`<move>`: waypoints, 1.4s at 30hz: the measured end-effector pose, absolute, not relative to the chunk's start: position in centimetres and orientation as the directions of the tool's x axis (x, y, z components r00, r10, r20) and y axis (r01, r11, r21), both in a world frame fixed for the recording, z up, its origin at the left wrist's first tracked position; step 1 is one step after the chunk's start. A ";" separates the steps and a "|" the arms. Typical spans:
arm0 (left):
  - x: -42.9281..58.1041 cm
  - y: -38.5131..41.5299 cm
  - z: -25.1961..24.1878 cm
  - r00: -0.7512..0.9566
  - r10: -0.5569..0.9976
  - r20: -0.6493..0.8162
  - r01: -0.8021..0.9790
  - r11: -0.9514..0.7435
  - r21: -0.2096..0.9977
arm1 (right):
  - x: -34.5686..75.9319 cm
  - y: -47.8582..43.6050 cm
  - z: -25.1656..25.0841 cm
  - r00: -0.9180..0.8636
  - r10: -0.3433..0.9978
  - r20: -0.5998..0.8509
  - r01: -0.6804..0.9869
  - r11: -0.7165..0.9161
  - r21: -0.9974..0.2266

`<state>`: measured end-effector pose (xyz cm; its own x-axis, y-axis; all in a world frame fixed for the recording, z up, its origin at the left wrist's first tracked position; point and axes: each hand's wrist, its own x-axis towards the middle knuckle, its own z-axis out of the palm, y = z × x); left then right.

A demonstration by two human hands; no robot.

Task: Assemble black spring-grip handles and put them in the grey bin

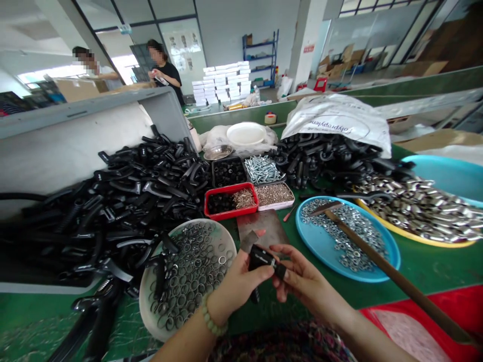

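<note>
step in hand (judged): both hands are working on one small black part (261, 257), with attention seeming to be on its near right end; the exact operation is not showing clearly. the part is sitting above the green bench (271, 317), between the ring tray (144, 306) at left and the blue tray (320, 251) at right, just to the near side of the metal plate (273, 226).

grip: the left hand (245, 275) is holding the body, its thumb pressing along the near side and its fingers wrapping behind. the right hand (298, 274) is pinching the near right end between thumb and fingertips.

next move (judged): it is calling for the left hand to be bracing the body without twist while the right fingers are steering that end along the part's line.

orientation: the long axis is running from far left to near right, dipping slightly rightward. pale lettering is facing up and toward the wearer. which end is serving as the front, cannot tell; fingers are covering both.
</note>
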<state>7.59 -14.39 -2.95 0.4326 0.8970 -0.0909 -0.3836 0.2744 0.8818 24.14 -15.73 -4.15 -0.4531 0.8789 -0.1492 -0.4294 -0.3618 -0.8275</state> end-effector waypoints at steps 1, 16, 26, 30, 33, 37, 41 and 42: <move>7.4 -14.3 -2.9 0.445 0.891 -0.090 -0.388 0.282 0.878 | 24.0 -15.7 -4.0 -0.459 0.874 -0.162 -0.430 -0.378 -0.820; 5.9 -13.2 -3.4 0.527 0.848 -0.064 -0.321 0.267 0.909 | 22.9 -14.4 -2.9 -0.511 0.820 -0.259 -0.309 -0.457 -0.834; 4.7 -8.4 -2.4 0.286 0.958 -0.039 0.242 -0.033 0.970 | 22.6 -3.1 -0.6 -0.604 0.797 -0.012 0.359 0.259 -0.897; 3.9 -4.7 -2.0 0.252 0.967 0.036 0.519 -0.166 0.838 | 22.3 4.3 1.2 -0.805 0.593 -0.025 0.457 0.593 -0.663; 4.0 -4.9 -2.4 0.338 0.941 0.038 0.638 -0.259 0.726 | 21.9 6.6 1.0 -0.756 0.648 -0.091 0.601 0.633 -0.487; 6.0 -6.6 -4.0 0.543 0.840 -0.004 0.749 -0.482 0.454 | 20.1 7.5 -1.4 -0.548 0.836 -0.003 0.810 0.530 -0.253; 7.8 -6.6 -5.5 0.661 0.750 0.030 0.722 -0.646 0.246 | 18.8 7.8 -3.2 -0.506 0.862 0.012 0.856 0.504 -0.113; 7.9 -6.4 -5.7 0.677 0.734 0.061 0.705 -0.669 0.234 | 18.7 7.8 -3.3 -0.512 0.859 0.017 0.855 0.511 -0.090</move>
<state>7.92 -6.43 -5.72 0.6765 0.7339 0.0606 0.7052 -0.6694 0.2337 18.73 7.81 -3.34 -0.5117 0.8590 0.0174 0.8548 0.5110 -0.0904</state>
